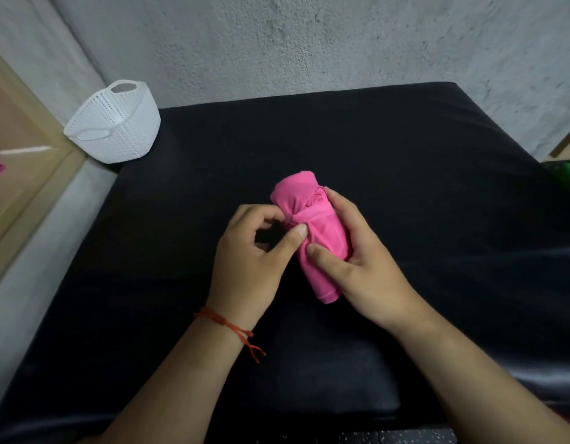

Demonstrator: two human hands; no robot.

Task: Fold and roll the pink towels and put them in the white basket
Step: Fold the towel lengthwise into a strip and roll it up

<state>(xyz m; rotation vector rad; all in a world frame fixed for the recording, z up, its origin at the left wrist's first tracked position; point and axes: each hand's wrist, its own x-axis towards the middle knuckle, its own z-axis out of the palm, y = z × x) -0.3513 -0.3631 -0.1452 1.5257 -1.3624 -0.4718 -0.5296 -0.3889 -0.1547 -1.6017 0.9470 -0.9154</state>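
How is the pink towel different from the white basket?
The pink towel is soft cloth rolled into a tube; the white basket is stiff, open on top and full of little holes. The towel lies mid-table, gripped by the left hand and right hand; the basket stands untouched by the far left corner.
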